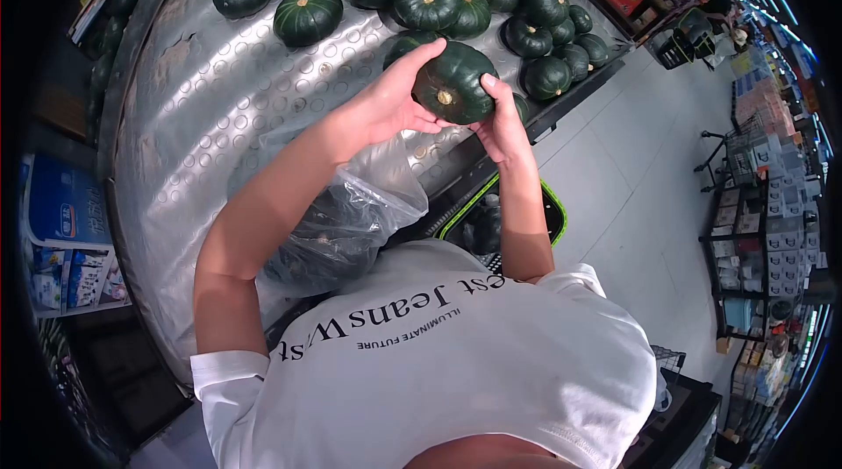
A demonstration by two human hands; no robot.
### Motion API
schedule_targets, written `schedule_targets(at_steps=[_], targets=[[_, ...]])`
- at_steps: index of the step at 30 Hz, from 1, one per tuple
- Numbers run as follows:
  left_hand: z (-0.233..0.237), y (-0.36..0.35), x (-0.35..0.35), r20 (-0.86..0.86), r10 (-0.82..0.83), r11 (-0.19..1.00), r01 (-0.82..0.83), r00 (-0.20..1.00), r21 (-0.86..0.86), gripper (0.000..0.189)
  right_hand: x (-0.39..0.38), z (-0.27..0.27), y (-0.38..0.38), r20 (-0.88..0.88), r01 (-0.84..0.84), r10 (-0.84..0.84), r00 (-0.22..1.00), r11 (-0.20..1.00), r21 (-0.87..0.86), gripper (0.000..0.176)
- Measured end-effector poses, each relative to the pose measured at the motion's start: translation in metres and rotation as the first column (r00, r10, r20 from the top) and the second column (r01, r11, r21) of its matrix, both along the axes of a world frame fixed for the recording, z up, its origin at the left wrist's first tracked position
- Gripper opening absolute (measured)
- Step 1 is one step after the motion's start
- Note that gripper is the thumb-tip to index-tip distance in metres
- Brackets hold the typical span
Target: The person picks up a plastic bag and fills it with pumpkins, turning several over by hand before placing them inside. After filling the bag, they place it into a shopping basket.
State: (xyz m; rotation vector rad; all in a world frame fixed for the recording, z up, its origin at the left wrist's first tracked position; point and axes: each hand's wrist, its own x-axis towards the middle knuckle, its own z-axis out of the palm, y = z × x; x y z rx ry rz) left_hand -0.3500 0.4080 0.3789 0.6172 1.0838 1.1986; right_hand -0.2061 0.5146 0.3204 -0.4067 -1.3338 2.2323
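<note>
Between my two hands I hold a dark green squash [456,83], its pale stem end turned toward me. My left hand [390,101] grips its left side, thumb on top and fingers below. On the right side my right hand [502,120] presses with the thumb, its other fingers partly hidden behind the squash. Just beyond lie more green squashes [427,1], heaped on the silver display surface [197,105]. Under my left forearm sits a clear plastic bag [351,215] with dark, blurred contents that I cannot make out.
A black basket with a bright green rim [560,210] stands below my right forearm, dark things inside. The display's dark edge [574,94] borders a tiled floor [627,145]. Stocked shelves [745,232] line the right. Blue-and-white packages [66,206] are at the left.
</note>
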Motion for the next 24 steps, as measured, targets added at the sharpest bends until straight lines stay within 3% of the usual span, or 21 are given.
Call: schedule_targets(at_steps=[3,6,9,10,13,14,17,18,21,22,24], targets=[[0.011,-0.011,0.0,-0.007,0.151,0.987,-0.152,0.988,-0.048,0.07,-0.011,0.014,-0.015,0.04,0.081,-0.088,0.995,0.984,0.16,0.06],[0.019,-0.023,-0.009,-0.187,0.078,0.994,-0.09,0.979,-0.058,0.076,-0.016,0.022,-0.016,0.064,-0.016,0.007,0.998,0.992,0.127,0.064],[0.021,-0.035,-0.019,-0.329,0.081,0.993,-0.104,0.941,-0.054,0.075,-0.02,0.045,-0.039,-0.059,0.056,-0.04,0.997,0.95,0.306,0.068],[0.031,-0.042,-0.02,-0.373,0.084,0.992,-0.112,0.924,-0.053,0.074,-0.017,0.049,-0.038,-0.046,-0.012,0.028,0.999,0.949,0.316,0.072],[0.044,-0.06,-0.02,-0.416,0.17,0.979,-0.203,0.893,-0.035,0.063,-0.038,0.052,-0.047,-0.353,0.154,0.033,0.935,0.859,0.488,0.081],[0.045,-0.068,-0.024,-0.418,0.162,0.98,-0.196,0.894,-0.039,0.063,-0.036,0.057,-0.052,-0.366,0.01,0.148,0.919,0.918,0.396,0.094],[0.049,-0.089,-0.023,-0.528,0.175,0.973,-0.227,0.831,-0.035,0.069,-0.053,0.05,-0.059,-0.484,0.034,0.226,0.845,0.882,0.47,0.101],[0.046,-0.097,-0.025,-0.537,0.176,0.972,-0.232,0.825,-0.038,0.069,-0.055,0.048,-0.059,-0.485,-0.056,0.275,0.83,0.907,0.418,0.102],[0.044,-0.12,-0.034,-0.544,0.133,0.97,-0.221,0.828,-0.099,0.069,-0.059,0.042,-0.061,-0.485,-0.381,0.393,0.781,0.916,0.129,0.096],[0.045,-0.124,-0.035,-0.542,0.112,0.969,-0.212,0.833,-0.126,0.069,-0.063,0.035,-0.064,-0.485,-0.349,0.348,0.803,0.933,0.091,0.083],[0.058,-0.133,-0.029,-0.587,0.131,0.938,-0.292,0.799,-0.187,0.071,-0.063,0.032,-0.061,-0.31,-0.392,0.369,0.876,0.92,-0.016,0.075]])
